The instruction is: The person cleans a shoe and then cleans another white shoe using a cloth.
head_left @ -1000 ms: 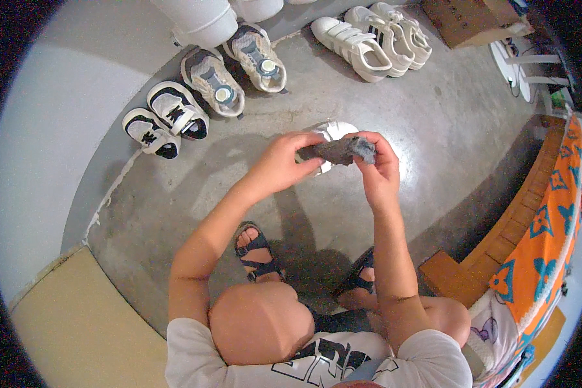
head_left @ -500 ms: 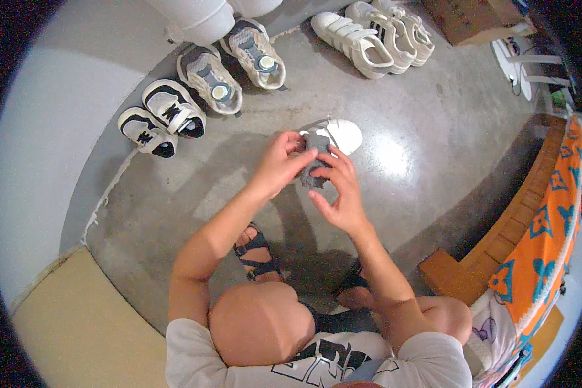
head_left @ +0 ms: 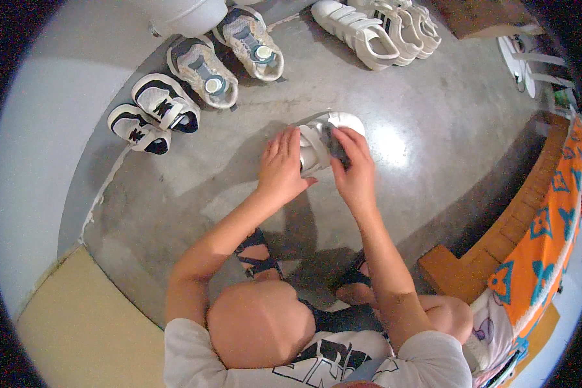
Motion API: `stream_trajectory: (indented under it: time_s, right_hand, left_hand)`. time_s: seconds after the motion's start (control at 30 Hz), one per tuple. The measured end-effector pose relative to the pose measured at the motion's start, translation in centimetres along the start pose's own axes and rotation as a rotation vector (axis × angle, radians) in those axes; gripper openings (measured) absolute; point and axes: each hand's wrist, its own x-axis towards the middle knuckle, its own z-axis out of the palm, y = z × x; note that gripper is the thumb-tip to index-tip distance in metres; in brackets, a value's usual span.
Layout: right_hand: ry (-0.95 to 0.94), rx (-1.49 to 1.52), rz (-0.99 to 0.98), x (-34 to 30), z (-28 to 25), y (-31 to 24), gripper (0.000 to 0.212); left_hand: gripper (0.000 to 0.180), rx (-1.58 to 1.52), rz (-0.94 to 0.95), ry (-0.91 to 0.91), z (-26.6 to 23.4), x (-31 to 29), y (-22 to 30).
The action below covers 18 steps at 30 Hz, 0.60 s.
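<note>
On the floor in front of me lies a white shoe [head_left: 312, 146] with straps, its rounded toe pointing right. My left hand [head_left: 280, 167] is cupped round the heel end, fingers on the far side and thumb near the opening, holding the shoe. In my right hand [head_left: 357, 169] is a crumpled dark grey cloth [head_left: 337, 147], pressed against the shoe's upper between the straps and the toe. The fingers of that hand partly cover the cloth and the toe.
Black-and-white shoes [head_left: 166, 103] and grey-beige sneakers [head_left: 204, 74] line the wall at left. White sneakers [head_left: 359, 32] stand at the back, near a cardboard box [head_left: 488, 18]. A brown wooden ledge [head_left: 472, 262] and orange patterned fabric [head_left: 530, 258] are at right.
Both hands held the grey cloth above the shoe; my left hand has let go of it and moved onto the heel. My right hand has brought the cloth onto the shoe's upper.
</note>
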Motion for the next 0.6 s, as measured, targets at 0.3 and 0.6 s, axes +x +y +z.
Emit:
stream_trajectory:
  time_s: [0.3, 0.6]
  right_hand:
    - [-0.224, -0.191, -0.101, -1.7, -0.5, 2.2, 0.041]
    - [-0.277, -0.293, -0.157, 0.9, 1.4, 0.4, 0.044]
  left_hand:
    - [0.091, -0.049, 0.005, -0.049, 1.1, 0.5, -1.5]
    - [0.09, 0.05, 0.068, -0.063, 1.1, 0.9, -1.2]
